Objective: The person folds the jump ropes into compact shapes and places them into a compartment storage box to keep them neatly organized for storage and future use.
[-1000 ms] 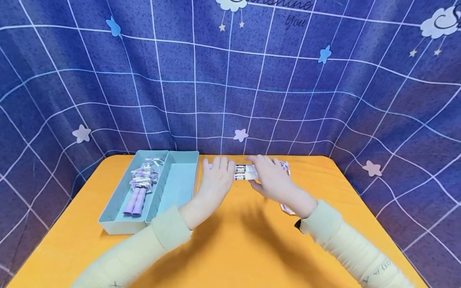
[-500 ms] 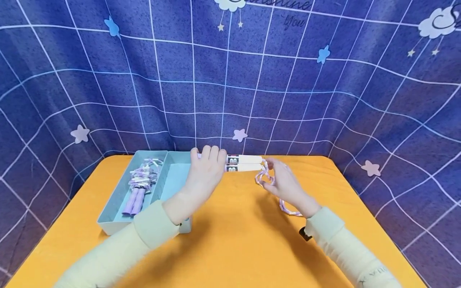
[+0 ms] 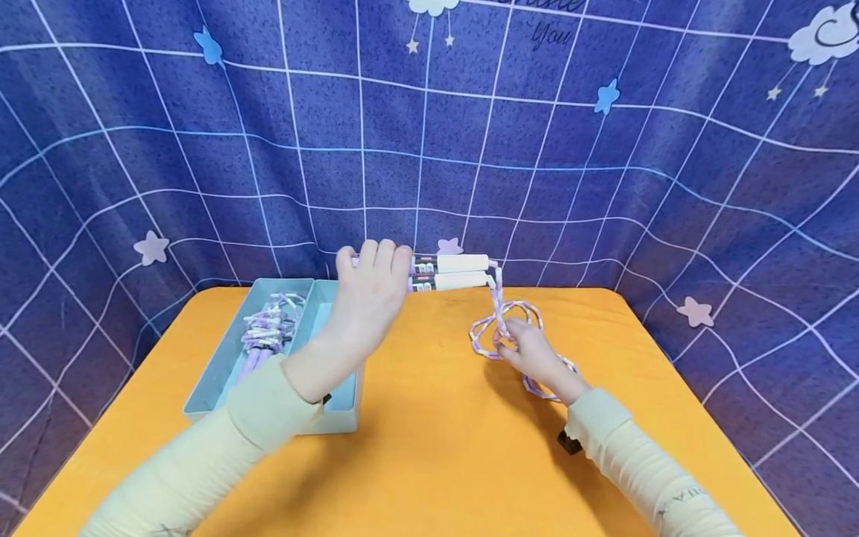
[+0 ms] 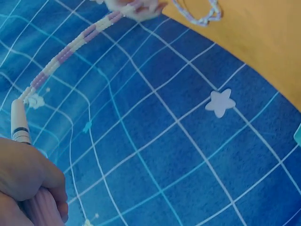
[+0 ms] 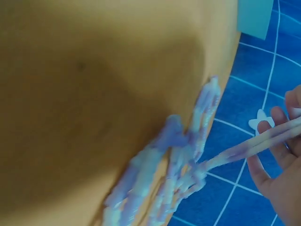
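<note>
My left hand (image 3: 372, 291) grips the two handles (image 3: 463, 263) of a jump rope side by side, raised above the table's far edge. Their white ends point right, and a purple-and-white beaded rope (image 3: 498, 294) hangs from them. Lower down, my right hand (image 3: 533, 354) holds that doubled rope between thumb and fingers. Loops of it lie on the table around this hand. In the right wrist view the beaded strands (image 5: 249, 148) run taut between thumb and fingers of the right hand (image 5: 282, 183). The left wrist view shows the left hand (image 4: 30, 174) wrapped around the handles.
A pale blue two-compartment box (image 3: 335, 421) stands at the left, partly behind my left arm. A second jump rope (image 3: 268, 328), bundled with purple handles, lies in its left compartment. The orange table (image 3: 436, 447) ends at a blue gridded curtain (image 3: 403, 171).
The left hand has lifted the handles up and left. My right hand has let go of the handles and slid down and right along the rope, which now hangs stretched between the hands.
</note>
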`<state>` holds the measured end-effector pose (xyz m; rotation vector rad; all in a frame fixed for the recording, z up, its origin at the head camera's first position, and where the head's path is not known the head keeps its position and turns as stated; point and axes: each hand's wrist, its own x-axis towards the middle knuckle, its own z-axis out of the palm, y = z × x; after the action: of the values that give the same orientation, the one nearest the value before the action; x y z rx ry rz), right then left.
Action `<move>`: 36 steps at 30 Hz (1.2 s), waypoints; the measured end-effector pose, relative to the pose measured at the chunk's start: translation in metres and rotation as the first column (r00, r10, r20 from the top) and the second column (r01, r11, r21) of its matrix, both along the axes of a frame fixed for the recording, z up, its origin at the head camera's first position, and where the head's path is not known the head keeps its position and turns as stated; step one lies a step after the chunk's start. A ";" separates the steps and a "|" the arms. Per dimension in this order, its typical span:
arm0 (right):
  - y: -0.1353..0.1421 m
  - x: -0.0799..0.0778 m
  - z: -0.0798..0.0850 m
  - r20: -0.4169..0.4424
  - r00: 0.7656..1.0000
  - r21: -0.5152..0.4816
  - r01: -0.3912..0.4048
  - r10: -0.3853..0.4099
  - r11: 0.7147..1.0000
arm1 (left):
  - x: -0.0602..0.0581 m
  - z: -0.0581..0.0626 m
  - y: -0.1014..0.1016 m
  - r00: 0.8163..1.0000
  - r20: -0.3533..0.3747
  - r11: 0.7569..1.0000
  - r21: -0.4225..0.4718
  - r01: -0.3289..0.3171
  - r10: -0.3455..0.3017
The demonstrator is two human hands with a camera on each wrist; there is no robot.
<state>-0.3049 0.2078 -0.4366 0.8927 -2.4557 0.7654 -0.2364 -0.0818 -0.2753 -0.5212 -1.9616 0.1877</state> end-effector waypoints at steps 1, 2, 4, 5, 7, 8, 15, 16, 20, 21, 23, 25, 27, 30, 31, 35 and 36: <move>0.001 0.001 -0.001 0.011 1.000 0.003 0.004 -0.004 1.000 | 0.000 0.002 -0.002 1.000 -0.007 1.000 0.014 0.003 -0.003; 0.002 0.001 -0.002 0.022 1.000 0.012 0.011 -0.011 1.000 | -0.001 0.004 -0.003 1.000 -0.014 1.000 0.030 0.007 -0.007; 0.005 0.002 -0.006 0.057 0.998 0.032 0.019 -0.020 0.999 | -0.002 0.009 -0.006 1.000 -0.026 0.999 0.053 0.001 0.000; 0.006 0.002 -0.008 0.067 0.998 0.045 0.017 -0.020 0.999 | -0.002 0.011 -0.008 1.000 -0.024 0.998 0.063 0.001 0.001; 0.009 0.003 -0.011 0.073 0.997 0.072 0.004 -0.010 0.997 | -0.003 0.013 -0.011 1.000 -0.010 0.997 0.071 -0.011 0.012; 0.010 0.003 -0.013 0.066 0.998 0.090 -0.007 0.001 0.996 | -0.003 0.014 -0.013 1.000 0.002 0.997 0.071 -0.018 0.018; 0.013 0.015 0.003 -0.013 1.000 0.241 -0.010 0.013 0.971 | -0.010 0.011 -0.019 0.999 0.045 0.996 0.089 -0.031 0.027; 0.013 0.017 0.007 -0.035 0.999 0.260 -0.006 0.016 0.966 | -0.011 0.010 -0.020 0.999 0.045 0.995 0.090 -0.034 0.030; 0.013 0.022 0.027 -0.144 0.987 0.297 -0.024 0.070 0.955 | -0.016 0.005 -0.021 0.998 0.052 0.995 0.090 -0.046 0.041; 0.013 0.023 0.032 -0.169 0.981 0.301 -0.035 0.090 0.953 | -0.018 0.004 -0.021 0.998 0.051 0.995 0.092 -0.048 0.044; 0.011 0.025 0.044 -0.213 0.969 0.320 -0.053 0.126 0.946 | -0.020 0.001 -0.020 0.997 0.053 0.994 0.092 -0.055 0.050; 0.010 0.027 0.055 -0.244 0.958 0.352 -0.056 0.149 0.934 | -0.022 -0.001 -0.020 0.996 0.068 0.994 0.088 -0.063 0.057; 0.008 0.030 0.068 -0.251 0.955 0.383 -0.052 0.158 0.922 | -0.023 -0.004 -0.019 0.994 0.088 0.994 0.079 -0.069 0.062; 0.004 0.035 0.088 -0.248 0.958 0.415 -0.031 0.145 0.909 | -0.025 -0.008 -0.017 0.989 0.137 0.996 0.060 -0.066 0.057; 0.003 0.037 0.095 -0.245 0.960 0.421 -0.022 0.137 0.907 | -0.025 -0.010 -0.016 0.987 0.150 0.996 0.056 -0.063 0.054; -0.003 0.044 0.121 -0.271 0.954 0.444 0.005 0.129 0.896 | -0.027 -0.018 -0.011 0.980 0.193 0.998 0.032 -0.058 0.051; -0.004 0.045 0.127 -0.287 0.948 0.451 0.010 0.135 0.893 | -0.028 -0.020 -0.010 0.978 0.201 0.998 0.021 -0.060 0.054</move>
<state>-0.2602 0.2040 -0.3100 1.1607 -2.3528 0.0484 -0.2640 -0.0919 -0.2957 -0.4815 -2.1742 0.1489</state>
